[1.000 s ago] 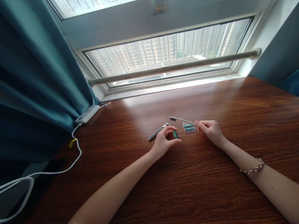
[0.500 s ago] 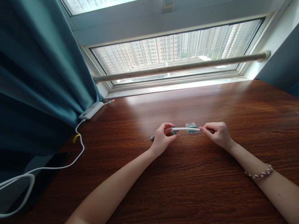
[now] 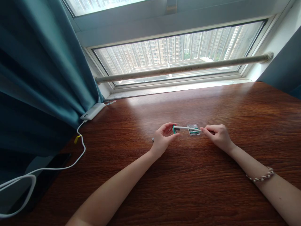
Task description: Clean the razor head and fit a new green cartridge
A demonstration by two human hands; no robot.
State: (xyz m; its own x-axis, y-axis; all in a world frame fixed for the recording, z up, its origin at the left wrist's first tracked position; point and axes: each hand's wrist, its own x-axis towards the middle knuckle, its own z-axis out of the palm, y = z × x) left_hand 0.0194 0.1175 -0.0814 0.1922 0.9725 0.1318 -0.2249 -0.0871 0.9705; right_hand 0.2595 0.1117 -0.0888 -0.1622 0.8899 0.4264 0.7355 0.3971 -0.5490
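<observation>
My left hand (image 3: 164,137) pinches a small green-edged razor cartridge (image 3: 174,129) between thumb and fingers. My right hand (image 3: 216,135) is closed around the end of a slim white toothbrush (image 3: 185,127). Its head, bristles downward, meets the upper part of the cartridge. Under the brush's handle, a clear plastic case (image 3: 193,126) with green-edged pieces inside lies on the table. The grey end of a small object (image 3: 153,139) shows just left of my left hand; my hand hides the rest.
The brown wooden table (image 3: 150,188) reaches to a window crossed by a metal rail (image 3: 183,68). At the left, a white box-like device (image 3: 93,111) with a white cable (image 3: 83,147) sits by the blue curtain (image 3: 47,62). A dark flat object (image 3: 50,172) lies at the lower left.
The toothbrush head has risen slightly against the cartridge, so the brush now slopes down toward my right hand. My left hand has turned a little, and both hands keep their hold.
</observation>
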